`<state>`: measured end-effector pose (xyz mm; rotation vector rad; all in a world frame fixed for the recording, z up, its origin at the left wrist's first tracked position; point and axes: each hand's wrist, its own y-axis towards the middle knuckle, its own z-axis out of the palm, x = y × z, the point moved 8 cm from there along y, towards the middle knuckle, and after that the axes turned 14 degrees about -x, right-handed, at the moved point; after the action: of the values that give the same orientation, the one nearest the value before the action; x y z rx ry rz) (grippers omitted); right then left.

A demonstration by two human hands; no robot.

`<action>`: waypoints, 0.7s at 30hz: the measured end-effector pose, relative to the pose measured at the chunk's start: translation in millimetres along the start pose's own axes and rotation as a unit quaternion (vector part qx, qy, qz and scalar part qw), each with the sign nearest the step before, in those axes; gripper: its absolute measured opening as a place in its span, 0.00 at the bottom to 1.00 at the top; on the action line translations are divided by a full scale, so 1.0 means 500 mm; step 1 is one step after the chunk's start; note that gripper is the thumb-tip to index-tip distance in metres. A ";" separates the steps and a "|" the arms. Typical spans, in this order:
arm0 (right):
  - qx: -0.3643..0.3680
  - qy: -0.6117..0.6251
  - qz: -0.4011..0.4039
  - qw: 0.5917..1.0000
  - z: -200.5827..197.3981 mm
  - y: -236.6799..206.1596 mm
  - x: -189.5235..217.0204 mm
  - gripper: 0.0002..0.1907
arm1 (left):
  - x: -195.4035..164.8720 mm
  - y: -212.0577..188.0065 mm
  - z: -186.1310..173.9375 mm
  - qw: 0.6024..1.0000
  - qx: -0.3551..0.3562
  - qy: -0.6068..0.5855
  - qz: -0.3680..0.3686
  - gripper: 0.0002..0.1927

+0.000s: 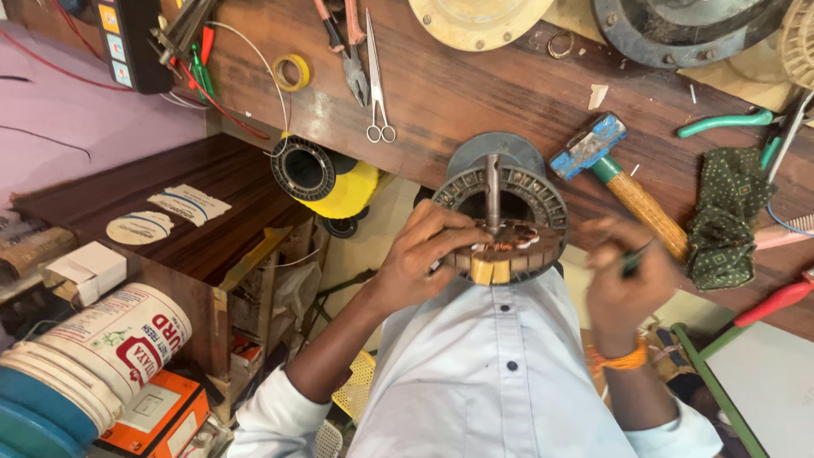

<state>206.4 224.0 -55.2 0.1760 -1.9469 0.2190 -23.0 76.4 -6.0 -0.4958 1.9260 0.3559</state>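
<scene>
Down at the lower left, a white tub point(106, 343) with a red-and-green label lay on its side over a blue drum point(38, 424); its contents could not be seen. Beside it sat an orange box point(157, 416) with a white panel, and above it a small white carton point(85, 271). Two pale stickers, one oval point(140, 227) and one oblong point(188, 203), lay on the dark shelf point(212, 246).

Against the bench point(475, 93) edge, a round motor stator point(502, 225) with copper windings and an upright shaft rested just above the person's shirt front. The left hand point(420, 254) was curled around its left rim, fingers clasped on it. The right hand point(623, 276), blurred, was closed on a thin dark tool point(632, 261) just right of the stator, not touching it. A blue-headed hammer point(623, 182) lay behind that hand, scissors point(377, 76) and a tape roll point(291, 72) farther back.
</scene>
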 end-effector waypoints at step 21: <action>-0.017 0.128 0.210 0.969 -0.115 0.046 -0.142 0.28 | -0.049 0.075 -0.032 0.997 -0.049 0.061 0.003 0.19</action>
<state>279.7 261.5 -101.4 -0.2806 -1.7089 0.4625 -45.5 106.0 23.7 -0.5896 2.0358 0.4344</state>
